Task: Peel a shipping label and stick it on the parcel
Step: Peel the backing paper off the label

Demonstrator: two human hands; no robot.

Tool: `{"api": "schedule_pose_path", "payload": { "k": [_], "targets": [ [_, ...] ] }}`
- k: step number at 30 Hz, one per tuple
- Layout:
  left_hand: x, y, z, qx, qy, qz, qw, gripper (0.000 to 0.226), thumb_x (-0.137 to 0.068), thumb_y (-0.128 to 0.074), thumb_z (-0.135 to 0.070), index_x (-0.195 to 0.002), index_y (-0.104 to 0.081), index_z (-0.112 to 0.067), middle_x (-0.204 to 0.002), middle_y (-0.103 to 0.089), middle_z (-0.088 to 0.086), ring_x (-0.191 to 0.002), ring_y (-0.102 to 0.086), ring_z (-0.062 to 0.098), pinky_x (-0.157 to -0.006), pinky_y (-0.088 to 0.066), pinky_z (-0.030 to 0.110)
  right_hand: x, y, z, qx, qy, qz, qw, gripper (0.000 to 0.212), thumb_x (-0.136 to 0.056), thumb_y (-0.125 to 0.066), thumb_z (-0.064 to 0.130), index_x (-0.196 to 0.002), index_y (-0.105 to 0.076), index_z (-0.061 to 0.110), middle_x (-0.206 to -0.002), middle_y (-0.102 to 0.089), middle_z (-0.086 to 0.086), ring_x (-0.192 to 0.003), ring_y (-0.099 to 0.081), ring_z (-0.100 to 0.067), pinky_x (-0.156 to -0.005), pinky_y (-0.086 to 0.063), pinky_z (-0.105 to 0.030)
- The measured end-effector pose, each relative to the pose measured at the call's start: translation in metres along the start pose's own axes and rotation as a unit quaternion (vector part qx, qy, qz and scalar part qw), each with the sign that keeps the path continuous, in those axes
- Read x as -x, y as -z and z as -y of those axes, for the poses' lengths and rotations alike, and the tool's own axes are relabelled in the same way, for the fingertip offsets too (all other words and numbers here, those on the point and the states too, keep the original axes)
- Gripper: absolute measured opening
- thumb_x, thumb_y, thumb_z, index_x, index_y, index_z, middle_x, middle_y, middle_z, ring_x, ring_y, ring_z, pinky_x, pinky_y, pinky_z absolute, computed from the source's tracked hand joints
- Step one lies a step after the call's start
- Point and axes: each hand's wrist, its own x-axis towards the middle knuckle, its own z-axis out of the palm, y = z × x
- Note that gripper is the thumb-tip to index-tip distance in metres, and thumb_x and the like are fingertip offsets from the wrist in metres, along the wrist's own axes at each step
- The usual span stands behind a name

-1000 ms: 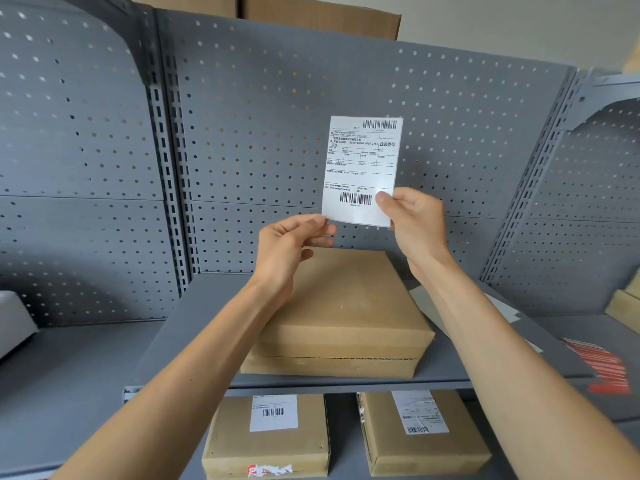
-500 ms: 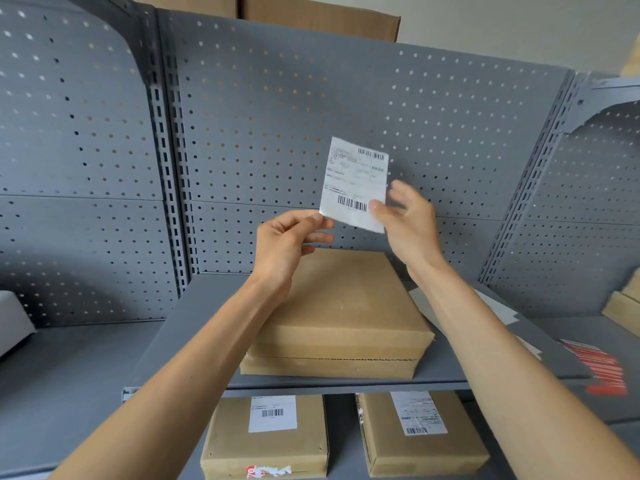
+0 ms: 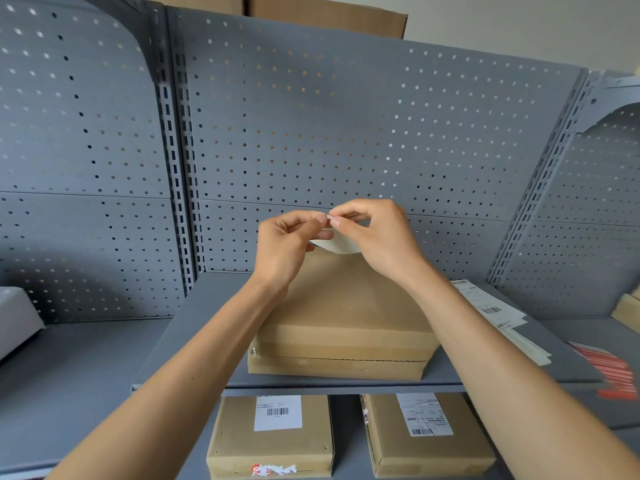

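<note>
A plain brown cardboard parcel point(image 3: 346, 317) lies on the grey shelf point(image 3: 207, 313), its top bare. Above its far edge I hold the white shipping label point(image 3: 337, 244), tipped nearly flat so only its pale underside shows as a curved strip. My left hand point(image 3: 287, 244) and my right hand point(image 3: 375, 237) meet at the label's upper edge, fingertips pinched together on it. The printed face is hidden.
Two labelled brown boxes point(image 3: 273, 441) point(image 3: 427, 434) sit on the lower shelf. Loose label sheets point(image 3: 491, 313) lie on the shelf to the right, with a red-striped sheet point(image 3: 609, 368) beyond. A grey perforated back panel point(image 3: 311, 133) rises behind. A pale object point(image 3: 15, 317) sits far left.
The label was upright with its print facing me, held at its lower corners. It has tipped down flat, and both hands have come together, pinching one edge.
</note>
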Motion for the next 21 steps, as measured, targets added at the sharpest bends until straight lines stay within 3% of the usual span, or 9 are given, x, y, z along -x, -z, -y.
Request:
{"api": "schedule_pose_path", "payload": {
  "k": [6, 12, 21],
  "targets": [
    [0.0018, 0.0018, -0.0001, 0.008, 0.003, 0.002, 1.000, 0.012, -0.096, -0.070, -0.019, -0.091, -0.078, -0.012, -0.091, -0.080, 0.014, -0.099, -0.076, 0.026, -0.082, -0.054, 0.034, -0.0023, -0.0024, -0.0023, 0.003, 0.012, 0.004, 1.000, 0.013, -0.091, -0.071, 0.017, -0.100, -0.081, 0.015, -0.093, -0.077, 0.008, -0.090, -0.069, -0.002, -0.080, -0.047, -0.007],
    [0.0018, 0.0019, 0.0007, 0.002, -0.009, 0.004, 1.000, 0.012, -0.097, -0.069, -0.017, -0.090, -0.077, -0.012, -0.092, -0.080, 0.017, -0.088, -0.075, 0.013, -0.079, -0.055, 0.030, -0.0036, -0.0026, -0.0039, -0.006, 0.007, 0.008, 1.000, 0.013, -0.091, -0.071, 0.017, -0.101, -0.081, 0.015, -0.095, -0.078, 0.009, -0.092, -0.070, -0.002, -0.084, -0.050, -0.012],
    [-0.0002, 0.0004, 0.0016, -0.005, -0.017, -0.001, 1.000, 0.011, -0.097, -0.068, -0.017, -0.090, -0.075, -0.012, -0.095, -0.080, 0.016, -0.095, -0.077, 0.020, -0.078, -0.054, 0.029, -0.0032, -0.0009, -0.0010, -0.009, -0.010, 0.022, 1.000, 0.016, -0.091, -0.071, 0.019, -0.103, -0.081, 0.016, -0.099, -0.078, 0.009, -0.095, -0.070, 0.000, -0.090, -0.052, -0.018]
  ]
}}
